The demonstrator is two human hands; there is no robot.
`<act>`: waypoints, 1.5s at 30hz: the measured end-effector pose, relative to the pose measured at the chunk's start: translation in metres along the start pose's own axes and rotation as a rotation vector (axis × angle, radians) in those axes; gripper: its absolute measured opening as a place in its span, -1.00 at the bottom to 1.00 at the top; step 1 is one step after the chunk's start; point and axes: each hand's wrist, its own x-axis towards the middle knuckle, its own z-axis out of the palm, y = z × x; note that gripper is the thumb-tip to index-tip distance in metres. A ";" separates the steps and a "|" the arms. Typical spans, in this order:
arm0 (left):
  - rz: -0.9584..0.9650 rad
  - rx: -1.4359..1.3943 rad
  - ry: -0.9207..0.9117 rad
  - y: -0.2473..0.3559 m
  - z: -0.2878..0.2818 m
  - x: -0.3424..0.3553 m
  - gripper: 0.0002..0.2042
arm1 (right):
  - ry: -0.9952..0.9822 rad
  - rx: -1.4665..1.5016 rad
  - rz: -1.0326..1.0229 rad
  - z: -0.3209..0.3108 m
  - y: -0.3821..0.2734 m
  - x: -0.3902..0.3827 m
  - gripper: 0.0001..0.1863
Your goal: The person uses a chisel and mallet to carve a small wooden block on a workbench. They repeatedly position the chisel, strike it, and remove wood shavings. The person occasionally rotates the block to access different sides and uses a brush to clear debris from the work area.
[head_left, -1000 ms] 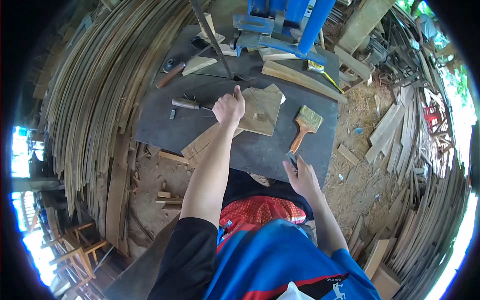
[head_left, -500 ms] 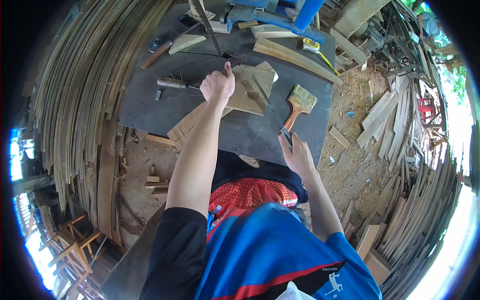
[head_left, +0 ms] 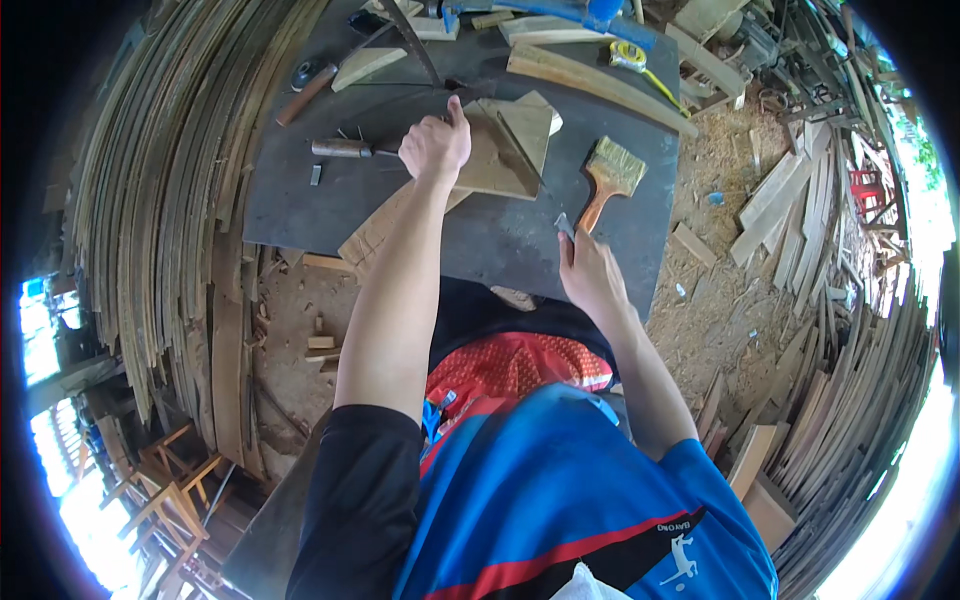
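Observation:
My left hand [head_left: 435,143] is closed at the left corner of a flat wooden board [head_left: 485,165], with its thumb pointing away from me. What its fingers wrap round is mostly hidden. Beside it lies a wooden-handled tool [head_left: 342,148], its metal shaft running toward my fingers. In my right hand [head_left: 595,272], closed, is a slim metal tool with a grey handle end [head_left: 564,222]. Its long thin blade [head_left: 518,140] reaches over the board's right part and looks like a file. A wide paintbrush [head_left: 612,172] lies just beyond my right hand.
A dark tabletop [head_left: 490,262] bears a long wooden strip [head_left: 590,88], a yellow tape measure [head_left: 628,55], a handsaw [head_left: 415,45] and a blue metal frame [head_left: 530,15]. A narrow board [head_left: 375,235] sticks out past the near edge. Stacked planks [head_left: 170,180] stand left; more lie right.
The whole view has shifted, so the table sits higher in the picture. Relative to the board, my right hand has moved the slim tool slightly forward and left. My left hand stays at the board.

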 end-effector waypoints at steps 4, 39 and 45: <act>0.003 -0.036 -0.002 0.001 -0.005 -0.003 -0.31 | -0.051 -0.024 -0.006 -0.006 -0.005 -0.002 -0.66; 0.056 -0.244 0.029 -0.007 -0.013 -0.017 -0.28 | -0.093 -0.085 -0.153 -0.001 0.012 -0.010 -0.62; 0.058 -0.249 -0.007 -0.005 -0.015 -0.017 -0.29 | -0.012 -0.062 -0.216 0.003 0.055 0.009 -0.59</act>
